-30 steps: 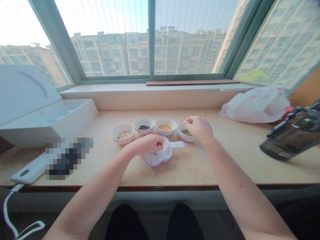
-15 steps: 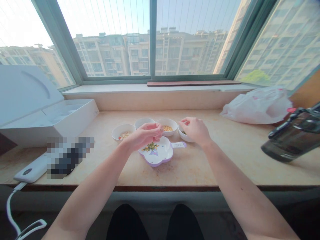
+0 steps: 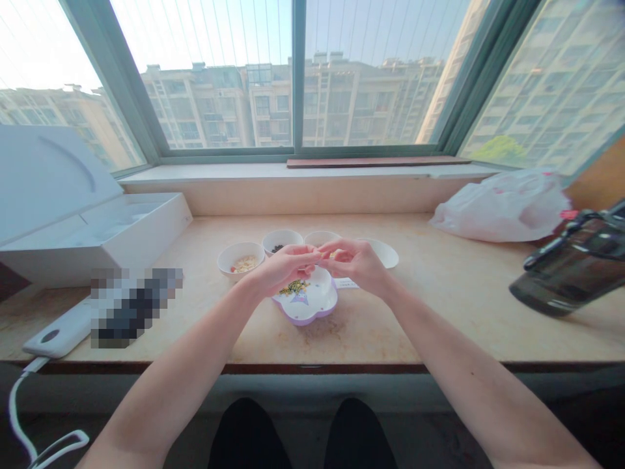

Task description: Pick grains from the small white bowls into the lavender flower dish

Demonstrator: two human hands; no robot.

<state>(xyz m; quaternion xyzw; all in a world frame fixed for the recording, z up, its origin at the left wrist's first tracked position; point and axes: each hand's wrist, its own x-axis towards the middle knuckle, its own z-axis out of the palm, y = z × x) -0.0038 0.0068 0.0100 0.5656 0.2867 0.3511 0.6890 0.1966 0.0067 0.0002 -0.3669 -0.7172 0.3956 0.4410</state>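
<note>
At the far left, an open white box [image 3: 97, 241] stood on the marble bench [image 3: 439, 312], with a pixelated, unreadable object [image 3: 137, 306] and a white power bank [image 3: 56, 335] lying nearer. Further right, a white bowl of pale flakes [image 3: 239, 257] and a white bowl of dark beans [image 3: 280, 238] were set towards the far side, and a third white bowl [image 3: 319, 238] was partly hidden behind the hands. The left hand [image 3: 283, 270] and the right hand [image 3: 351, 264] were held together above a purple-rimmed white dish [image 3: 312, 309], their fingers [image 3: 303, 254] curled, with the tips almost meeting; whether anything was pinched between them could not be told. Green and yellow grains [image 3: 293, 286] were heaped in the dish, just under the left hand. Keeping the hands low over the dish was judged sound, since anything let fall would be caught there. A fourth white bowl [image 3: 385, 253] lay just beyond the right hand, its contents not visible. At the far right, a white plastic bag [image 3: 502, 208] and a dark bottle [image 3: 571, 264] were placed well apart from the hands, and no obstruction was seen between the hands and the dish.
</note>
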